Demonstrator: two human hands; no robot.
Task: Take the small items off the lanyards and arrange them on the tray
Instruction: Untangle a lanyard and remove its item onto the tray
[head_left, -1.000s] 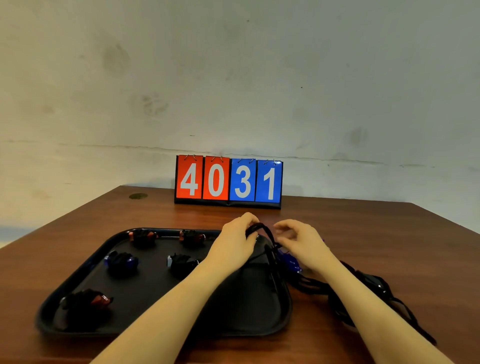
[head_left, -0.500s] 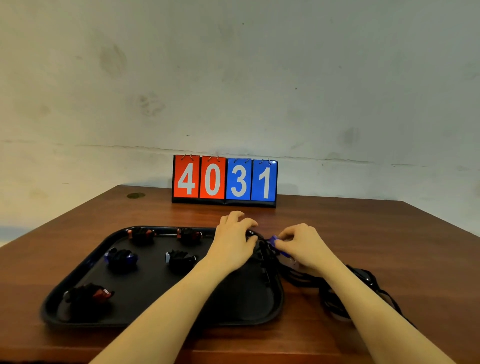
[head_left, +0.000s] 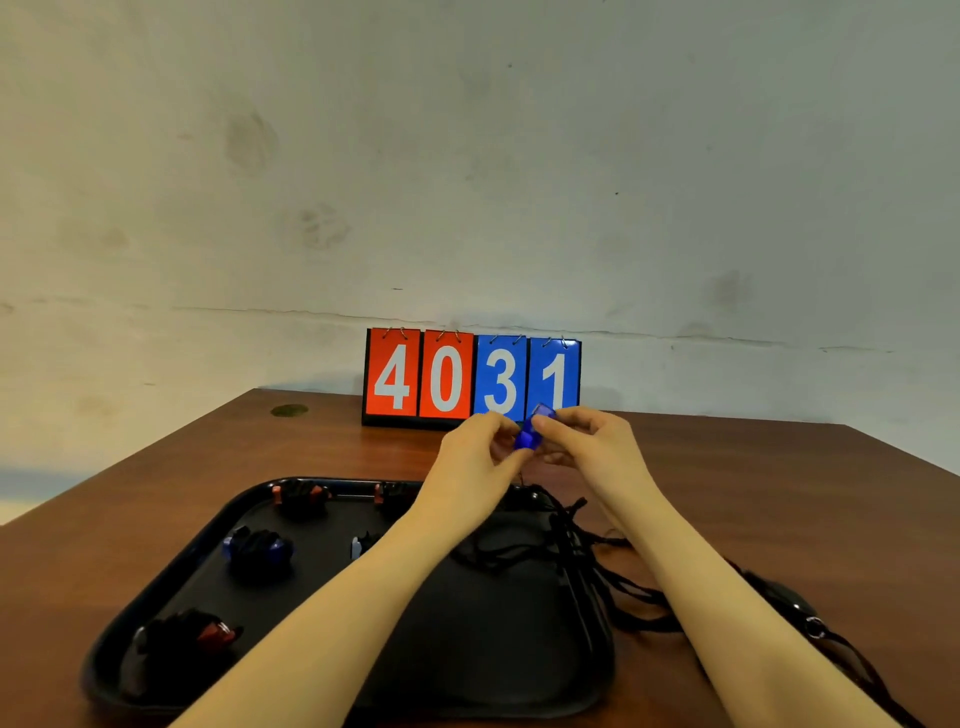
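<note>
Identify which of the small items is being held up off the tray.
The blue item, pinched between the left hand and right hand above the tray; every other item lies on it.

Standing against a pale, stained wall (head_left: 467, 156), with a thin crack (head_left: 260, 312) running level just above the flip scoreboard (head_left: 471, 378). Showing 4031 on two red and two blue cards, sitting at the far edge of the brown wooden tabletop (head_left: 779, 493). Lying left of the scoreboard, a small dark round mark (head_left: 289, 410). Falling evenly, soft light.
</note>
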